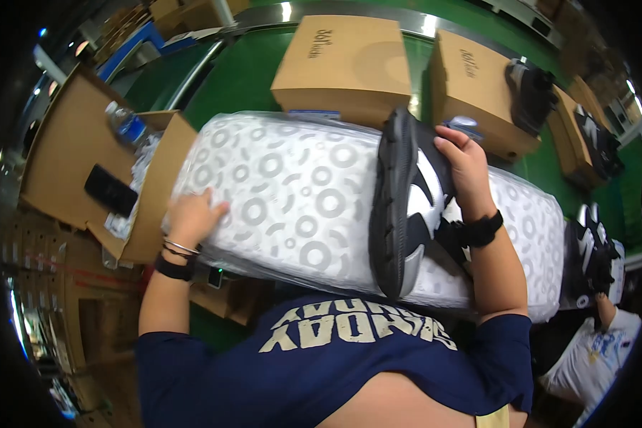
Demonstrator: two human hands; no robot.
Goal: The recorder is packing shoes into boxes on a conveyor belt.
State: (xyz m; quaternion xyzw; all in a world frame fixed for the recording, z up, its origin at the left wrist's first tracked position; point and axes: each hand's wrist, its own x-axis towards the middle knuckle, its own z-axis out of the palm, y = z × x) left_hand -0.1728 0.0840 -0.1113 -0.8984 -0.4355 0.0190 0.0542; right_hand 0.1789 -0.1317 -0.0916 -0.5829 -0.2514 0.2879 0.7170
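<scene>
A tall stack of white wrapping paper (271, 178) with grey rings and arcs lies across in front of me, with clear plastic around its sides. My left hand (192, 217) rests at its left end, thumb and forefinger apart, other fingers partly hidden. On the right part of the stack, my right hand (467, 167) grips a black and white sneaker (412, 200) at its upper end. The sneaker is turned on its side, its black sole toward the left. More black and white material shows under my right wrist; whether it is a second shoe I cannot tell.
An open carton (160, 185) at left holds a water bottle (126, 123), a black phone-like object (110, 190) and crumpled paper. Brown shoeboxes (342, 60) stand on the green conveyor (242, 78) beyond. More sneakers (531, 93) are at right, where a co-worker (595, 353) reaches in.
</scene>
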